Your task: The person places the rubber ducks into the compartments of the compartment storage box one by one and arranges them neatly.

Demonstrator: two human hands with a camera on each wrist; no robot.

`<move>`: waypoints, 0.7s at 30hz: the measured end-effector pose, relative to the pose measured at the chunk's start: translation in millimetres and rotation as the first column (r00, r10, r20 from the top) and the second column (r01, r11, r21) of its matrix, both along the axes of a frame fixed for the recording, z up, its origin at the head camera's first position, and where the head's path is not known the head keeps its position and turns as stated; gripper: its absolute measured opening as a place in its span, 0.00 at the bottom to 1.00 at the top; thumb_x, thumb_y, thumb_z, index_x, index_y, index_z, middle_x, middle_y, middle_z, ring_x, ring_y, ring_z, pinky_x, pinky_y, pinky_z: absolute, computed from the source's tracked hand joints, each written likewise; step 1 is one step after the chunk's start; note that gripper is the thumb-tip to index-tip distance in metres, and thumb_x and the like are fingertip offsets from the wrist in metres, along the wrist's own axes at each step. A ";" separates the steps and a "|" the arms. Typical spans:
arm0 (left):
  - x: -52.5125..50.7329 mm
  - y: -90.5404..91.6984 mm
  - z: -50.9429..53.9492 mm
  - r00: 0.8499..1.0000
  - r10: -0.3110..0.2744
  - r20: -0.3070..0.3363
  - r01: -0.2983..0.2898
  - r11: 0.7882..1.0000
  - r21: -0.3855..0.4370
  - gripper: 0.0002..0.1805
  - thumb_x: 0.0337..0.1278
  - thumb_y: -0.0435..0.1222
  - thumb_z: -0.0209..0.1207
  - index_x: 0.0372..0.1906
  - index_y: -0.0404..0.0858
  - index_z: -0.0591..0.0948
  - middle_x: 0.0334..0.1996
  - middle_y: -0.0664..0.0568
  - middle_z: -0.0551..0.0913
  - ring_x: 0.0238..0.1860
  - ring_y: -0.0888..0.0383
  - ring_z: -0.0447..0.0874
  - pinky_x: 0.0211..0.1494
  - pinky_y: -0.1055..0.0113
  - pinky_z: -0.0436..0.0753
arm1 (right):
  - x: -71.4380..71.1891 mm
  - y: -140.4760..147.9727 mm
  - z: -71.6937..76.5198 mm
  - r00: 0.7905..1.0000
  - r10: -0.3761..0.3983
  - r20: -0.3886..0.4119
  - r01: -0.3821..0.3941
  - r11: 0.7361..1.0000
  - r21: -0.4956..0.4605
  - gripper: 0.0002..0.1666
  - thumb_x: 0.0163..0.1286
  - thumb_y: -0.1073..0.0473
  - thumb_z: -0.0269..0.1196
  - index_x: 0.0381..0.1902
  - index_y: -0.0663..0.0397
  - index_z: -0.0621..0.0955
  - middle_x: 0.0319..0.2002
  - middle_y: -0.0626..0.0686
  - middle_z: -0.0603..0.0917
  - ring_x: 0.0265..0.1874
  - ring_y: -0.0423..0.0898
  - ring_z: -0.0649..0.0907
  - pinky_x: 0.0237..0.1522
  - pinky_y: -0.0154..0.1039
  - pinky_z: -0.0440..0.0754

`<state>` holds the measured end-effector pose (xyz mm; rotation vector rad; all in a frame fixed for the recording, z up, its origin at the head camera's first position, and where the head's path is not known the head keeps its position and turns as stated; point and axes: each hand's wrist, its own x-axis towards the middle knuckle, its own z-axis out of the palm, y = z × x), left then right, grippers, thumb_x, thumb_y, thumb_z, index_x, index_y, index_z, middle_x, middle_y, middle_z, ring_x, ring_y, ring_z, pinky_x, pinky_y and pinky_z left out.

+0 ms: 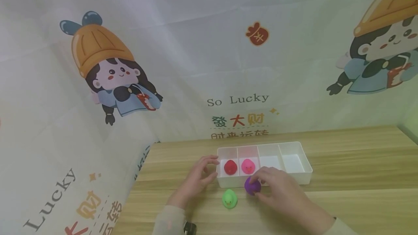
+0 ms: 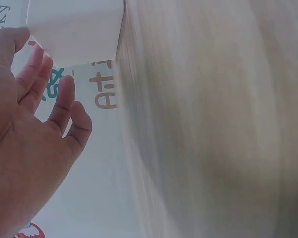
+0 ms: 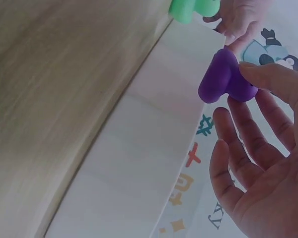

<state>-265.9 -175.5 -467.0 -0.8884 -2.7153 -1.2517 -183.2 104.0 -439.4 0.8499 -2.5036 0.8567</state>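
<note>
My right hand (image 1: 282, 191) pinches a purple toy duck (image 1: 252, 186) between thumb and fingers at the front wall of a white divided box (image 1: 277, 179). In the right wrist view the duck (image 3: 222, 79) is held off the table, near the box's rim. My left hand (image 1: 197, 178) is at the box's left end, thumb and fingertips at its edge, the other fingers loosely bent. A red toy duck (image 1: 230, 167) sits in the leftmost compartment, a pink toy duck (image 1: 248, 166) in the one beside it. On the table before the box stands a green toy duck (image 1: 229, 199).
The box has two more compartments on its right, with no duck seen in them. It stands on a wood-grain table (image 1: 352, 169). Behind the table hangs a printed cloth (image 1: 183, 64) with cartoon figures and lettering.
</note>
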 end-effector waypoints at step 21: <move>-0.9 -0.1 -0.5 1.000 -0.006 -0.009 0.006 1.000 -0.008 0.17 0.54 0.33 0.57 0.50 0.41 0.71 0.60 0.58 0.63 0.45 0.47 0.69 0.44 0.53 0.72 | -6.2 10.6 16.0 0.997 -0.042 -0.065 0.041 0.999 -0.012 0.20 0.43 0.56 0.70 0.35 0.37 0.76 0.35 0.31 0.76 0.33 0.33 0.76 0.35 0.31 0.74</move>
